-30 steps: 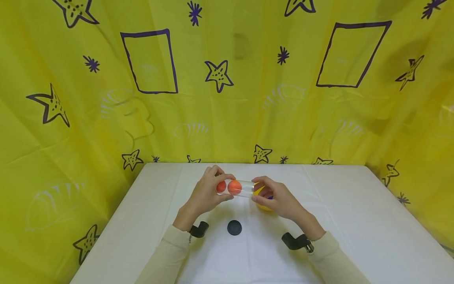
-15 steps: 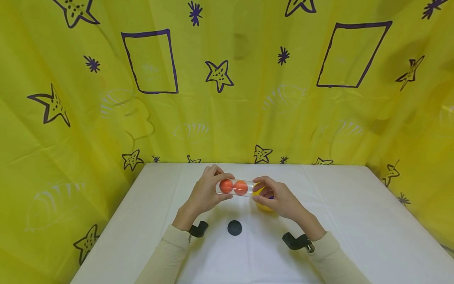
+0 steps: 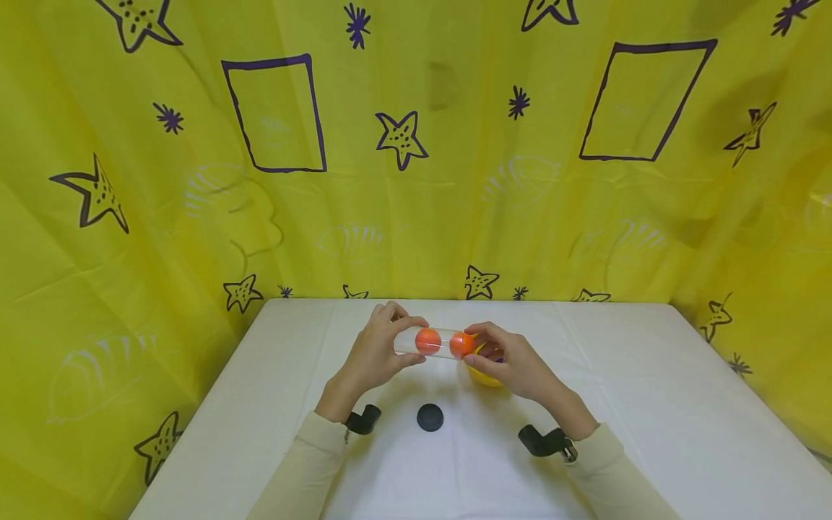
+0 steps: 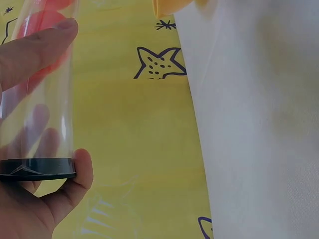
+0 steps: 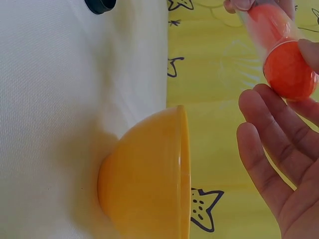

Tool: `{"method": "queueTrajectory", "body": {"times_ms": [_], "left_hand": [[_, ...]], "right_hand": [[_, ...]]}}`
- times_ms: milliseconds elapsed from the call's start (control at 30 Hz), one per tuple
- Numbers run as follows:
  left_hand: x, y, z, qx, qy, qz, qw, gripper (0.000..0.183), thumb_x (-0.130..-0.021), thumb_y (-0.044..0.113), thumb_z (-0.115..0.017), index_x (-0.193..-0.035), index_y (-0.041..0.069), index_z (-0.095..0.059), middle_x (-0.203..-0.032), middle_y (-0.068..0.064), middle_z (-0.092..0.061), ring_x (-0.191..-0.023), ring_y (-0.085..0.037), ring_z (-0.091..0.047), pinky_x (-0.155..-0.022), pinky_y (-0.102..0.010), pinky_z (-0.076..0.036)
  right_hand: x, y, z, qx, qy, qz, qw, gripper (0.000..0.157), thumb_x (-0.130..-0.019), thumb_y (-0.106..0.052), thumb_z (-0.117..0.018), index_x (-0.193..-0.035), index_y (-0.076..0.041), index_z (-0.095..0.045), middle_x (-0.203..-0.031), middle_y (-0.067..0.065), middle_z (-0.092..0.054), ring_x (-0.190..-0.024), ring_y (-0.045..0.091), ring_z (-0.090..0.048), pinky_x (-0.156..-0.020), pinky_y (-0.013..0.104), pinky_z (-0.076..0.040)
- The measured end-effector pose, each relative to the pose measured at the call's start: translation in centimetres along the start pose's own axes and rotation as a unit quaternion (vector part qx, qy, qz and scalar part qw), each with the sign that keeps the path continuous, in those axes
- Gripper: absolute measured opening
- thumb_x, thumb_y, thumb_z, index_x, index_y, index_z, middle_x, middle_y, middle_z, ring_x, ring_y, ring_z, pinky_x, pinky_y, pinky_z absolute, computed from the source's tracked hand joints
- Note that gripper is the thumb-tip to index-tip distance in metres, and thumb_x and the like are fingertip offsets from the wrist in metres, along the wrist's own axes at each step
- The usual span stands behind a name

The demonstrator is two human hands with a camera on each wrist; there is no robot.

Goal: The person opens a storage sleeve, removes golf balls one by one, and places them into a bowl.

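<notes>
My left hand [image 3: 375, 350] grips a clear plastic tube [image 3: 445, 342], which lies nearly level above the table in the head view. A black cap [image 4: 37, 168] closes its left end, with a finger against it. Two orange balls are inside: one ball [image 3: 428, 341] near the middle, the other ball [image 5: 290, 69] at the uncapped right end, partly sticking out. My right hand [image 3: 520, 365] has thumb and index finger around that outer ball, its other fingers extended below. Behind this hand stands a yellow bowl [image 5: 144, 174]; something purple shows there in the head view.
A loose round black cap [image 3: 430, 417] lies on the white table [image 3: 403, 477], between the forearms. Yellow curtains [image 3: 403, 209] with dark star drawings hang behind the table and at both sides.
Both orange balls have slid rightward along the tube, away from the left hand. The outer one has reached the uncapped end, between the right thumb and finger. The hands have barely moved.
</notes>
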State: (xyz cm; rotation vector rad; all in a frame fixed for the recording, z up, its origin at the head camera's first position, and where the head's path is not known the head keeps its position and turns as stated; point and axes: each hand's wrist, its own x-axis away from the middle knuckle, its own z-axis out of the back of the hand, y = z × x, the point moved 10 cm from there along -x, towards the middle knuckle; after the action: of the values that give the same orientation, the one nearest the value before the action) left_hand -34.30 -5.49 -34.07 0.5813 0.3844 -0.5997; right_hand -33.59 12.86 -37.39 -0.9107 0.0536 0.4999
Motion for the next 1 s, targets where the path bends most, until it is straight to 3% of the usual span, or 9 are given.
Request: {"method": "queueTrajectory", "body": {"times_ms": [233,467,1000], "left_hand": [[-0.06,-0.23,0.24,0.004,0.008,-0.008,0.9999,0.047,-0.071,0.028,-0.086,-0.114,0.023,-0.068,-0.105,-0.004,-0.054,-0.103,-0.015,-0.044,-0.074,-0.027,-0.044],[-0.04,-0.12,0.42,-0.002,0.01,-0.006,0.9999,0.048,-0.07,0.029,-0.086,-0.114,0.025,-0.068,-0.103,0.003,-0.05,-0.103,-0.015,-0.044,-0.073,-0.026,-0.044],[-0.05,-0.17,0.17,-0.005,0.007,-0.004,1.0,0.047,-0.071,0.03,-0.086,-0.114,0.026,-0.068,-0.103,0.003,-0.05,-0.103,-0.015,-0.044,-0.074,-0.026,-0.044]], "right_hand": [[0.02,-0.06,0.19,0.018,0.001,0.001,1.0,0.042,-0.088,-0.033,-0.069,-0.125,-0.019,-0.056,-0.099,0.0,-0.067,-0.084,0.014,-0.061,-0.077,0.03,-0.054],[-0.01,0.16,0.27,0.018,0.002,0.002,1.0,0.042,-0.088,-0.033,-0.07,-0.124,-0.018,-0.056,-0.097,0.0,-0.067,-0.084,0.014,-0.061,-0.078,0.03,-0.054],[-0.07,0.03,0.32,0.019,0.005,0.007,1.0,0.039,-0.087,-0.033,-0.071,-0.121,-0.019,-0.058,-0.096,-0.001,-0.067,-0.083,0.014,-0.06,-0.077,0.028,-0.054]]}}
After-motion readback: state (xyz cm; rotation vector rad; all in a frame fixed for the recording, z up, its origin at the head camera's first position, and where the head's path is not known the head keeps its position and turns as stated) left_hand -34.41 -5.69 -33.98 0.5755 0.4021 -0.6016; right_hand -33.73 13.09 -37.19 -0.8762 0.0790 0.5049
